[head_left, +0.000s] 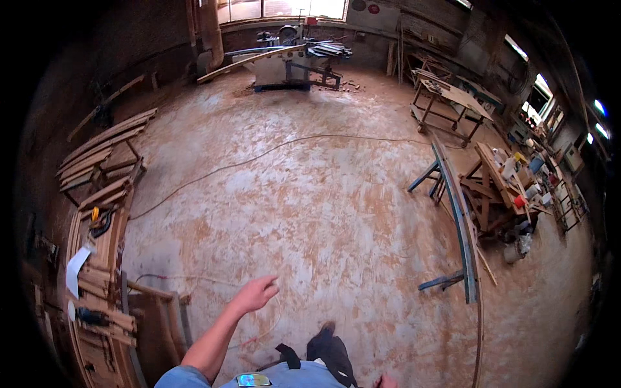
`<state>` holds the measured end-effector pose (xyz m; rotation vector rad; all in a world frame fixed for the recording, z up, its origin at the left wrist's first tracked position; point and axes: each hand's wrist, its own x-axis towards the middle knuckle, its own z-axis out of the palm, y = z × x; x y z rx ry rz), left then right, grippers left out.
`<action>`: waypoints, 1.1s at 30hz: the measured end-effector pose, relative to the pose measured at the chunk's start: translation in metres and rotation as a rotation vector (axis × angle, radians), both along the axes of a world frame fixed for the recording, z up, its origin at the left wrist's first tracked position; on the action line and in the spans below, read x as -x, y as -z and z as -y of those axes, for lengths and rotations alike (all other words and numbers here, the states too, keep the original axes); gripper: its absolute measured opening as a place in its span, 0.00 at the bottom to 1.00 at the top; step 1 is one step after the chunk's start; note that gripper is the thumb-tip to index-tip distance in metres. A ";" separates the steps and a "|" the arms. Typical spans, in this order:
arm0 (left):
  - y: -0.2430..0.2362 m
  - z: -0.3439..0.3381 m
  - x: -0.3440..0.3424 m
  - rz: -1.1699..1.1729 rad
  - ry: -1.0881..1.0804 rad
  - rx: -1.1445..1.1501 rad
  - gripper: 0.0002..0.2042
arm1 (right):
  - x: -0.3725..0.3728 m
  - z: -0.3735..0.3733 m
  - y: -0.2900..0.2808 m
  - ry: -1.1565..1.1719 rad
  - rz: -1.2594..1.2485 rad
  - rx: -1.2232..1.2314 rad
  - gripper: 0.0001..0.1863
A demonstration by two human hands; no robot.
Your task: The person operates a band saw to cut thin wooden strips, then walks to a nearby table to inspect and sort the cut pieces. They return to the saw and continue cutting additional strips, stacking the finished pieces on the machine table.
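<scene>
My left hand point(257, 294) reaches forward over the floor, in front of my body. Its fingers are loosely bent, and I see nothing held in them. Behind it, a thin pale hose point(207, 279) lies in a curve on the floor. Only a small part of my right hand point(386, 382) shows at the lower edge; its fingers are hidden, so what it holds, if anything, cannot be seen. One dark shoe point(328, 326) is stepping forward below me.
A workbench point(126, 258) with wood strips and a yellow-and-black tool stands left. A long narrow beam on trestles point(456, 207) runs along the right, before a cluttered bench point(498, 171). A machine point(281, 68) stands at the back. A cable point(259, 155) crosses the floor.
</scene>
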<state>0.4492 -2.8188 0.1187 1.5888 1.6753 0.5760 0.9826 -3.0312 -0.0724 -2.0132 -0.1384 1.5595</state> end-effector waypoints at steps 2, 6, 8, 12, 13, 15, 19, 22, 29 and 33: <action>-0.060 -0.085 -0.024 0.144 -0.038 -0.114 0.21 | -0.004 -0.018 0.023 0.075 -0.025 0.114 0.12; -0.156 -0.218 -0.046 0.563 -0.064 -0.314 0.17 | -0.015 -0.093 0.055 0.119 -0.091 0.192 0.11; -0.186 -0.274 -0.047 0.598 -0.066 -0.385 0.17 | -0.026 -0.158 0.072 0.112 -0.124 0.146 0.11; -0.168 -0.385 -0.063 0.364 -0.047 -0.421 0.16 | -0.043 -0.316 0.059 0.066 -0.122 -0.024 0.10; -0.149 -0.405 -0.068 0.293 -0.048 -0.359 0.15 | -0.029 -0.381 0.015 0.014 -0.071 -0.026 0.10; -0.094 -0.439 -0.082 0.088 -0.038 -0.236 0.17 | -0.041 -0.470 0.013 -0.044 -0.044 -0.078 0.09; 0.022 -0.456 -0.068 0.136 -0.277 0.159 0.17 | -0.012 -0.636 -0.003 -0.137 -0.079 -0.200 0.08; 0.077 -0.506 -0.060 0.386 -0.550 0.383 0.16 | -0.022 -0.700 0.013 -0.134 -0.054 -0.171 0.08; 0.065 -0.819 -0.066 0.254 -0.418 0.272 0.18 | -0.105 -0.759 0.150 -0.044 -0.016 0.143 0.10; 0.046 -0.980 -0.080 0.140 -0.278 0.179 0.19 | -0.069 -0.921 0.075 0.039 -0.039 0.090 0.11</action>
